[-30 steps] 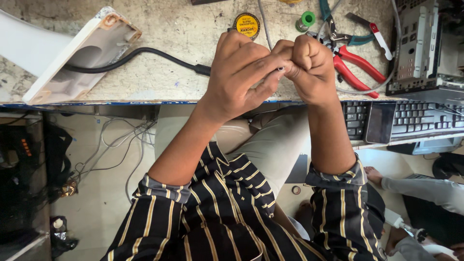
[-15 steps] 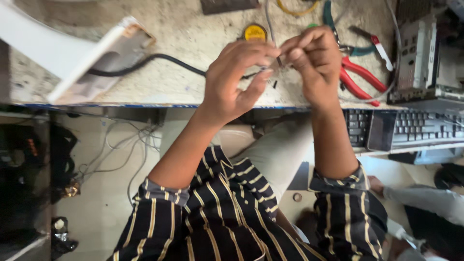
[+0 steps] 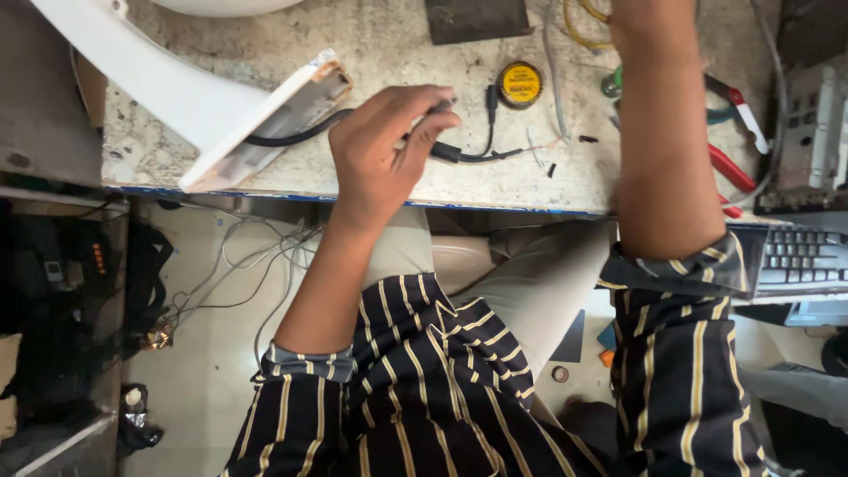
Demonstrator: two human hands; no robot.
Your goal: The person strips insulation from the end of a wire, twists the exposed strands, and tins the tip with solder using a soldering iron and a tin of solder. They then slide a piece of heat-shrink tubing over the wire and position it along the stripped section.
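Item: bench scene, head view, looking down on a worn, speckled grey stone-like worktop point(image 3: 389, 35) with a blue front edge.

Left hand point(image 3: 384, 150): rests over the bench, thumb and forefinger pinched on the end of a thick black rubber-sheathed cable point(image 3: 291, 134). A thinner black lead with a small plug point(image 3: 491, 97) runs on from the pinch point and lies loose on the top.

Right hand: out of frame beyond the upper edge; only the forearm point(image 3: 662, 132) shows, reaching across the bench. Whether it holds anything cannot be told.

Progress, as a judgement: the cable end appears stripped or trimmed, going by the small black offcuts point(image 3: 551, 170) scattered beside it and a few bare strands; no join or finished connection is visible, so the wiring looks part done at most.

Materials about the hands:
- White curved moulded plastic housing point(image 3: 177, 97), smooth, hollow at its cut end, into which the thick cable runs.
- Round flat tin with yellow lid point(image 3: 519, 84), just beyond the lead.
- Red-handled pliers point(image 3: 729, 168), partly hidden by the forearm.
- Dark flat rectangular plate point(image 3: 473, 18) at the far edge.
- Black keyboard point(image 3: 799, 261) on a lower shelf at right.
- Striped black-and-cream shirt sleeves point(image 3: 309, 415), cuffs turned back.
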